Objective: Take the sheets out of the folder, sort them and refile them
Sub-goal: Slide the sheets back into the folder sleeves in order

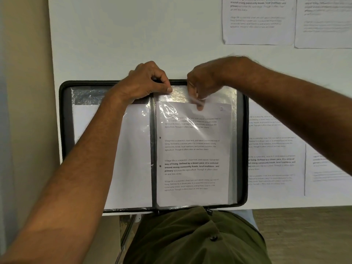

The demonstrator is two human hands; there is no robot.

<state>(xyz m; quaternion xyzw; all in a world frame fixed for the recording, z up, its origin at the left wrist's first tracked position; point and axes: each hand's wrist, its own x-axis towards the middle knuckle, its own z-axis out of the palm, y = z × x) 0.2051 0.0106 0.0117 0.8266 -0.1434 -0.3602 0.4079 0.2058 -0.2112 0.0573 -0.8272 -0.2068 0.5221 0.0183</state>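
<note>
folder (64, 119): open flat on table (133, 35), centre of frame, spine running top to bottom mid-frame
left sleeve (133, 159): left of spine, sheet inside
right sleeve (233, 149): right of spine, printed sheet (192, 153) inside, sheet's top edge below sleeve mouth
left hand (146, 80): on folder's top edge, just left of spine, pinching right sleeve's top corner
right hand (202, 86): at right sleeve's mouth, right of left hand, fingers (199, 106) inside sleeve touching sheet's top edge
loose sheets, right (276, 149): on table right of folder, partly under its edge
loose sheets, upper right (257, 20): on table behind folder, side by side
person's torso (190, 239): bottom centre, in front of folder
</note>
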